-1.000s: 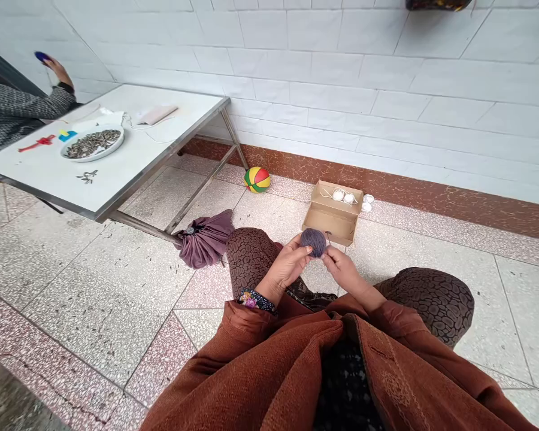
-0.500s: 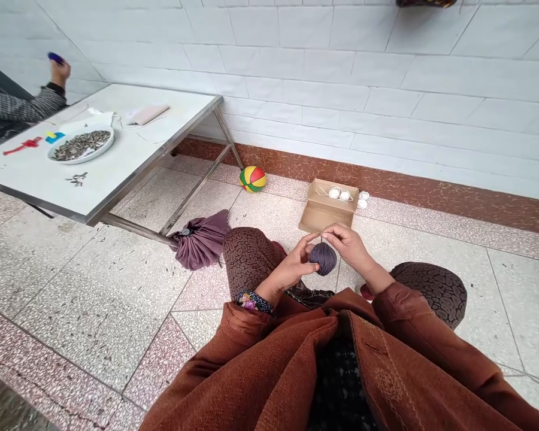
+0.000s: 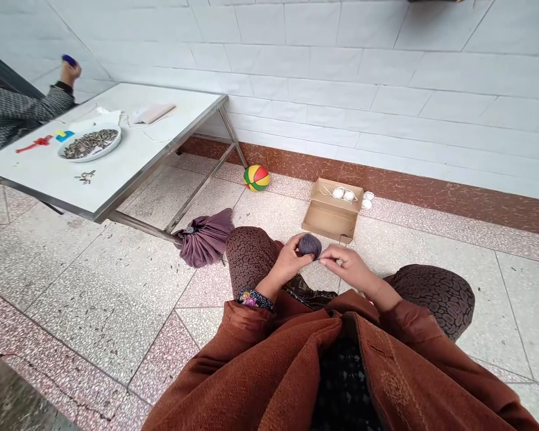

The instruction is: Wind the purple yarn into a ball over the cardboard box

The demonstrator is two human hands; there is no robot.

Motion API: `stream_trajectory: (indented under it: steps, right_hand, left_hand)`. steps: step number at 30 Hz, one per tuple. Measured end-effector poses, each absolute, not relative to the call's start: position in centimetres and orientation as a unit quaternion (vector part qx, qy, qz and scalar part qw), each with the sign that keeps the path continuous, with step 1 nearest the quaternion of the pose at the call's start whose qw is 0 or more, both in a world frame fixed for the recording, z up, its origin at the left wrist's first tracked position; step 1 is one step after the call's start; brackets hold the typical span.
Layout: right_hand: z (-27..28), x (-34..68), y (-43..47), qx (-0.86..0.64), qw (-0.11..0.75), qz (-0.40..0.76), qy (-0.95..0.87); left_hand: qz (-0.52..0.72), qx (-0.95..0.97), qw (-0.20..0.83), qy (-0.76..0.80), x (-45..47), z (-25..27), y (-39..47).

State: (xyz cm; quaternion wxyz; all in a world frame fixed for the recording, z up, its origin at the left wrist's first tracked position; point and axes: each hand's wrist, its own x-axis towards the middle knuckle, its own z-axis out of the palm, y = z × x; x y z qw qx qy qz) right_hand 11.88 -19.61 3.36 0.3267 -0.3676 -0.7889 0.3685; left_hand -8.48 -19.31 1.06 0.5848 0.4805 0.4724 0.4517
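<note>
With the slate-purple round ball of wound yarn as the centre of the clock face, the person's left hand comes in from eight o'clock, its fingers and thumb clamped around the ball's near side. The right hand sits at about four o'clock, thumb and fingertips pinched together on a thin dark strand of yarn just beside the ball. The ball is held up in front of the body, between two knees in brown trousers with a dark pebble-like pattern. At one o'clock an open brown cardboard box lies on the speckled tile floor, with round white balls of yarn at its far side and small round white pieces beside it. Toward eleven o'clock a red, yellow and green toy ball rests near a metal table leg; at nine o'clock lies a gathered mauve cloth bundle. Around ten o'clock stands a white-topped metal-framed table bearing a round white plate of dark husks; beyond it, a co-worker's hand is raised with a dark blue object.
</note>
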Motion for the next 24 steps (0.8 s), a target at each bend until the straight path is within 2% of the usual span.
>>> stream_trajectory:
  steps: [4,10,13,16,21,24]
  right_hand:
    - [5.2,12.2,-17.4,-0.404,0.381,0.349,-0.755]
    - [1.1,11.2,-17.3,-0.496,0.421,0.324,-0.687]
    - [-0.9,10.9,-18.8,-0.493,0.385,0.316,-0.713]
    - [-1.1,10.8,-20.1,-0.43,0.34,0.318,-0.774]
    - [0.5,10.7,-20.4,-0.364,0.296,0.315,-0.825]
    - [1.2,10.9,-20.1,-0.374,0.309,0.315,-0.816]
  left_hand:
    - [0.397,0.509,0.666,0.374,-8.1,1.7,-20.0]
    - [0.435,0.342,0.781,0.289,-7.2,2.9,-21.0]
    - [0.491,0.3,0.753,0.319,-7.1,2.8,-20.6]
    - [0.534,0.302,0.694,0.377,-7.2,2.2,-20.1]
    - [0.505,0.374,0.609,0.484,-7.0,1.2,-20.0]
    - [0.482,0.391,0.634,0.462,-6.6,0.8,-20.2]
